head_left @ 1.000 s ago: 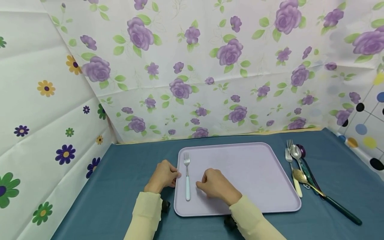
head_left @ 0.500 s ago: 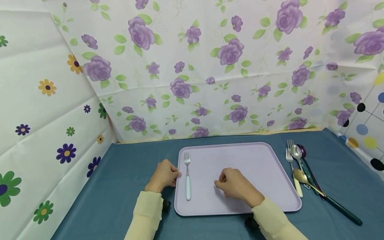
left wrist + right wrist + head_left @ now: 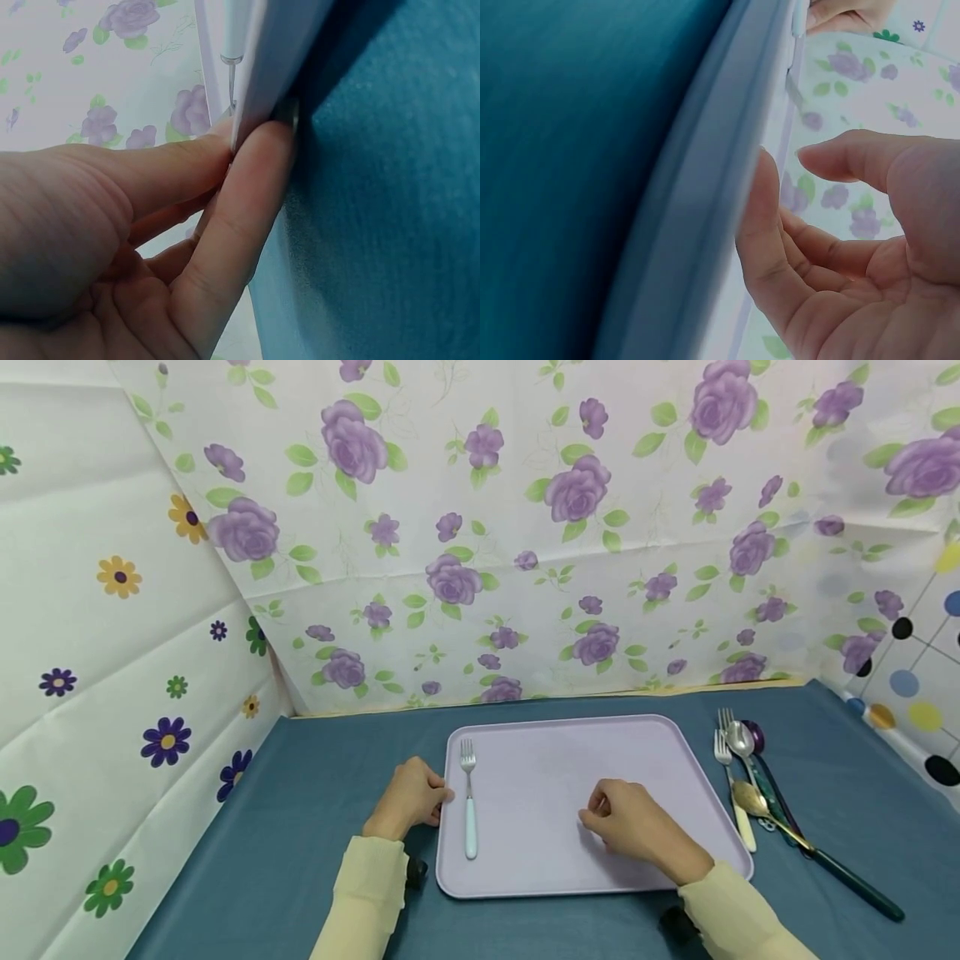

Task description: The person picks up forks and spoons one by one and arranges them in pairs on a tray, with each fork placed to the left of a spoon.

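Observation:
My left hand pinches the left rim of the lilac tray. In the left wrist view the thumb lies on the tray's upper side and the forefinger against its underside. A fork with a pale blue handle lies lengthwise on the tray near that rim, tines pointing away. Over the right part of the tray hovers my right hand, holding nothing. Its fingers are loosely bent, with a gap between thumb and forefinger in the right wrist view.
Right of the tray lies a loose pile of cutlery: a cream-handled fork, a silver spoon, a gold spoon with a long dark green handle, and others. A blue-green cloth covers the table. Flowered sheets stand behind and at the sides.
My right hand has moved steadily right across the tray, away from the fork. The left hand, tray, fork and cutlery pile have stayed in place.

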